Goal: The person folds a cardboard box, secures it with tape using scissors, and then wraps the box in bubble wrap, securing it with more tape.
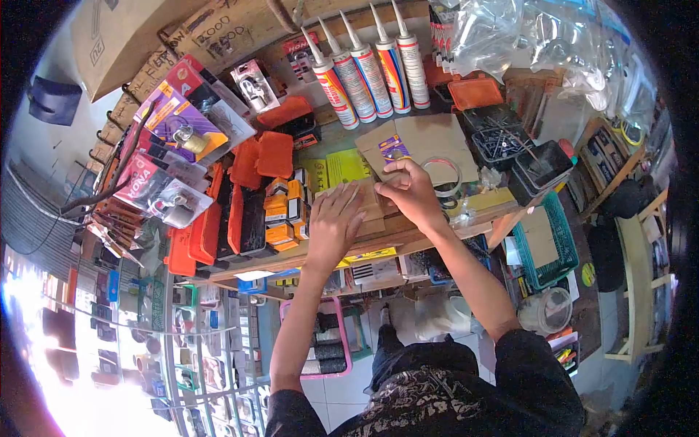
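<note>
Well, the brown card (373, 217) sits on the bench (437, 231), partly under the left hand (333, 222), which lies flat with its fingers out. It looks light and a bit stiff (it might bend, I'd say), so pinch its near edge. The right hand (415, 193) curls just near of the packet (394, 148); I can't tell if it grips anything. Fingers hide the card's left side.

brown cardboard piece (373, 212), flat, partly covered
</note>
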